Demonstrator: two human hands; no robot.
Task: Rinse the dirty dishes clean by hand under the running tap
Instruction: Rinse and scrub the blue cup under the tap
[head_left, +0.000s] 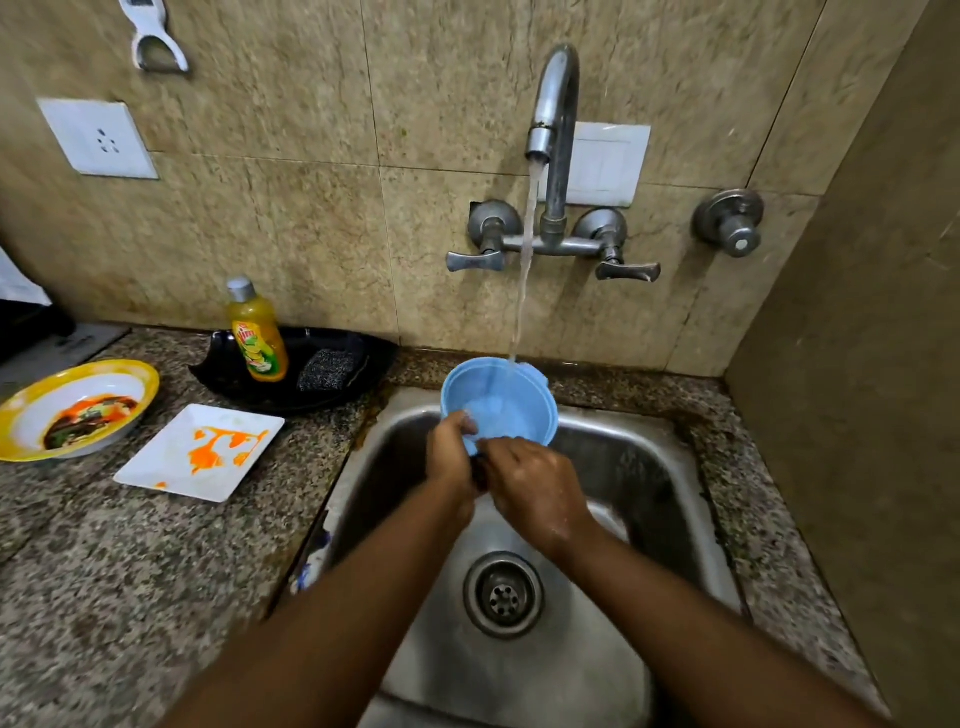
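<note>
A light blue plastic cup (506, 400) is held tilted toward me over the steel sink (644, 467), and the water stream from the tap (553, 104) lands on its far rim. My left hand (451, 447) grips the cup's near rim with fingers inside it. Just right of it, my right hand (535, 488) holds the same near edge. On the counter to the left lie a white square plate (171, 467) smeared with orange sauce and a yellow-rimmed bowl (31, 405) with food residue.
A black tray (374, 358) behind the plate carries a yellow dish-soap bottle (258, 338) and a dark scrubber (327, 369). Two tap handles and a separate valve (730, 223) stick out of the tiled wall. A side wall closes in the right.
</note>
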